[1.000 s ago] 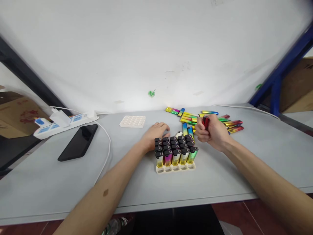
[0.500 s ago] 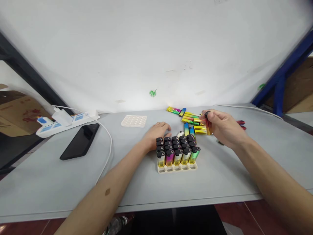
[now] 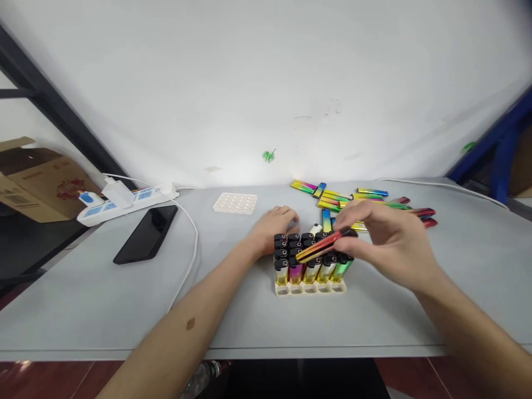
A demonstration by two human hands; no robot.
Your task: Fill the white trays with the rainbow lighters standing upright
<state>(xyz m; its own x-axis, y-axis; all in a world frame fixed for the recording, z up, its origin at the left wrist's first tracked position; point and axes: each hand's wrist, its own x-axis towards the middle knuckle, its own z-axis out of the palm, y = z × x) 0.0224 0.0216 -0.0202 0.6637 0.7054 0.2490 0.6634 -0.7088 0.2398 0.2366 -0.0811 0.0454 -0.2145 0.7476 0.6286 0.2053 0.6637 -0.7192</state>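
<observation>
My right hand point(image 3: 386, 238) pinches a red-and-yellow lighter point(image 3: 319, 247) by its black top end. The lighter is tilted, with its yellow end pointing left, above the filled rows of a white holder point(image 3: 310, 290). Several black-topped lighters point(image 3: 312, 271) stand upright in the holder, and its front row of holes shows bare. My left hand point(image 3: 274, 224) rests on the table at the holder's back left, fingers loosely bent and partly apart, with nothing seen in them. Behind the holder and my right hand lies a loose pile of shiny coloured lighters point(image 3: 330, 199).
A second white holder point(image 3: 235, 203) lies flat near the wall. At the left are a black phone point(image 3: 146, 234), a power strip point(image 3: 124, 206) with plugs, a white cable point(image 3: 195, 244) and a cardboard box point(image 3: 50, 185). The table's front edge point(image 3: 311, 352) runs close by.
My right hand has brought the lighter left and toward me, from over the pile to above the holder, tipping it from upright to slanted. My left hand stays in place. The view shifts slightly.
</observation>
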